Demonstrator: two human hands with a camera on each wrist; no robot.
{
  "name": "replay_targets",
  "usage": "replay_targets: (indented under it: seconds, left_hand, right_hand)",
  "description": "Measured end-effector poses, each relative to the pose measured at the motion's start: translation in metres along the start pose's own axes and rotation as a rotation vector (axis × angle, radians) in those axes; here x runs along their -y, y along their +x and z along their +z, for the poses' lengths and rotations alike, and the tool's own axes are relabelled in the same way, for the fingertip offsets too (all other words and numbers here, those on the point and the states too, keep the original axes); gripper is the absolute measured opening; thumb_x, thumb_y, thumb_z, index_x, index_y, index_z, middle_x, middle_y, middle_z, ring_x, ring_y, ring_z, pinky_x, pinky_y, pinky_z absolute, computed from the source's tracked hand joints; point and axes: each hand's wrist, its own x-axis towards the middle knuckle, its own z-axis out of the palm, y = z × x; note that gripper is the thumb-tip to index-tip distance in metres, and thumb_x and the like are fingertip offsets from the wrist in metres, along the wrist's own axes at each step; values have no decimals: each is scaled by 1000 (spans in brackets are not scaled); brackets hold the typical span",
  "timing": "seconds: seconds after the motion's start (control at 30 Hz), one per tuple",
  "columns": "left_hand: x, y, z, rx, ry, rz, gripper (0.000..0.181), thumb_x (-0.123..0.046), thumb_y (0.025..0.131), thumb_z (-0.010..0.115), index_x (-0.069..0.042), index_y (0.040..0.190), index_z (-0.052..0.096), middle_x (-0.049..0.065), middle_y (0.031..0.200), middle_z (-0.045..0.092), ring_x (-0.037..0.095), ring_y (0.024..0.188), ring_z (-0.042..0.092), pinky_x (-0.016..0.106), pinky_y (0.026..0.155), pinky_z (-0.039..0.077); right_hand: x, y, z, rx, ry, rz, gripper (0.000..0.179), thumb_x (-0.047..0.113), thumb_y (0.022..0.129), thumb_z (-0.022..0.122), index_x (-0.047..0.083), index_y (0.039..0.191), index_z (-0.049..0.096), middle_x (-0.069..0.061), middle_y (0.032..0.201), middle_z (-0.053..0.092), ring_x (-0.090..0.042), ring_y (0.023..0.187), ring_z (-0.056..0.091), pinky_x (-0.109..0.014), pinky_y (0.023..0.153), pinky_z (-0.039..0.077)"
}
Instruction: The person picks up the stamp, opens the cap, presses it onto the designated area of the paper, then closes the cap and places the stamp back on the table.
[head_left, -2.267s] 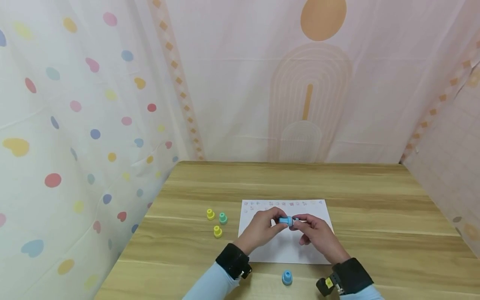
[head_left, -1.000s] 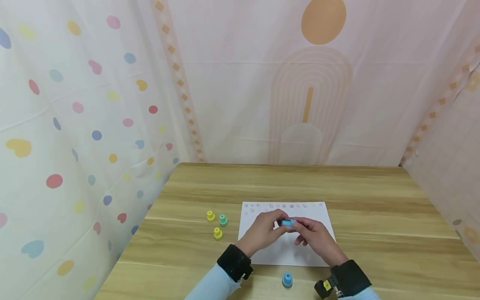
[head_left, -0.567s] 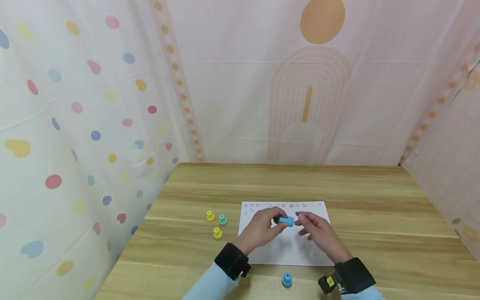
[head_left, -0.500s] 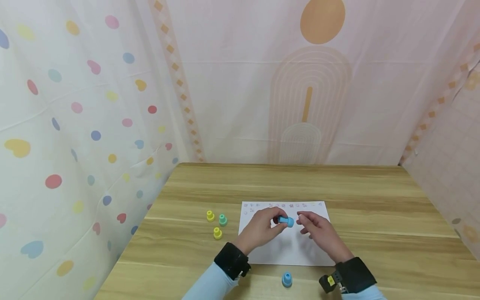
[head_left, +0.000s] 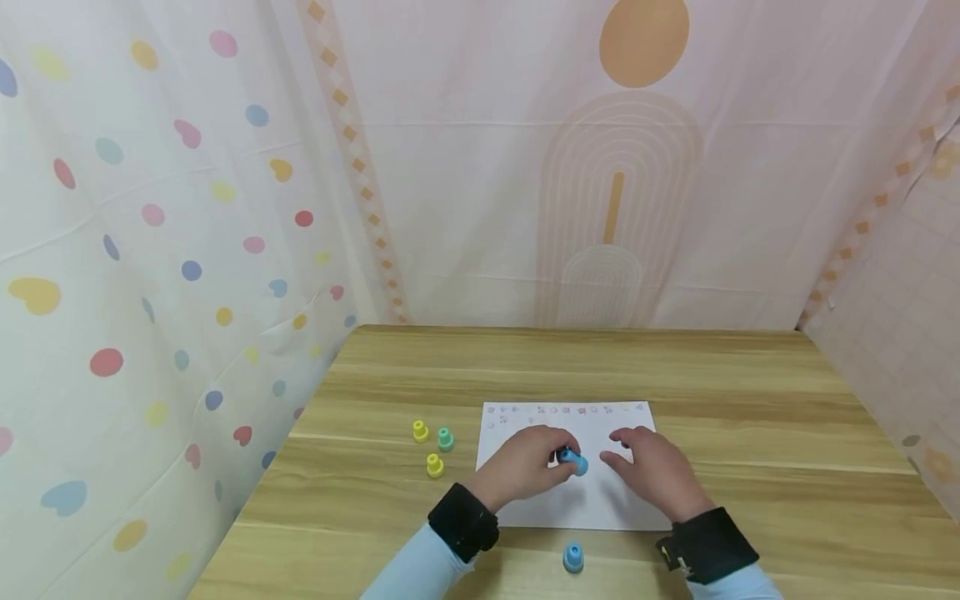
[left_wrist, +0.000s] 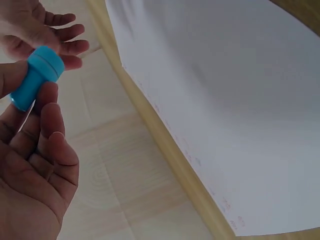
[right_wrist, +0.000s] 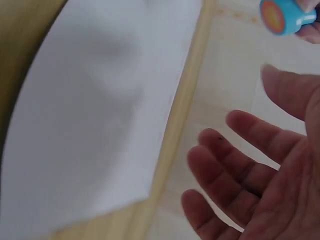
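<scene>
My left hand [head_left: 525, 465] pinches a small blue stamp [head_left: 573, 461] between thumb and fingers, above a white sheet of paper [head_left: 547, 510]. In the left wrist view the stamp [left_wrist: 39, 75] lies tilted, its wide end pointing away from the palm. Its round orange-red face [right_wrist: 273, 17] shows in the right wrist view. Apart from it, to the right, my right hand [head_left: 662, 472] holds nothing, with thumb and fingers spread and gently bent. Small printed marks [head_left: 567, 410] run along the paper's far edge, and a few sit below them at the left.
Another blue stamp [head_left: 573, 557] stands on the wooden table [head_left: 787, 433] just in front of the paper. Left of the sheet are two yellow stamps [head_left: 435, 466] and a teal stamp [head_left: 446, 439]. Patterned curtains [head_left: 465, 183] hang behind and beside the table.
My right hand has let go of the blue stamp and moved right, its fingers spreading. My left hand has lowered slightly and tipped the stamp's wide end downward.
</scene>
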Motion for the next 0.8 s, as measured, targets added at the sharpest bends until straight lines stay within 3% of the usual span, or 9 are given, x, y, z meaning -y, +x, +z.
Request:
replay_targets:
  seconds: [0.17,0.33,0.53,0.8]
  left_hand:
    - [-6,1,2,62,70,28,18,-25,92,74,-15,107,71,-13,89,64,6,80,55,18,78,48]
    - [-16,0,9,103,160,92,16,-24,91,73,-17,106,72,-15,87,64,2,77,52,16,78,46]
    - [-30,0,22,163,264,166,15,-24,90,72,-18,103,75,-14,83,66,0,73,52,15,74,44]
    - [-44,-4,49,222,475,275,8,-34,88,72,-26,90,74,-19,69,60,-5,64,48,11,60,36]
  right_hand:
    - [-1,-2,-2,4,-205,-26,40,30,84,80,3,112,70,-14,98,66,-30,85,61,-54,79,51]
    - [-2,-3,-4,11,-296,-45,39,29,83,80,2,110,71,-15,95,66,-33,83,60,-55,76,50]
    - [-3,-5,-7,19,-303,-49,37,28,84,80,1,109,71,-16,94,67,-32,81,60,-54,73,51]
    - [-4,-7,-6,46,-270,-28,35,27,85,77,2,109,70,-15,95,67,-32,83,62,-53,72,51]
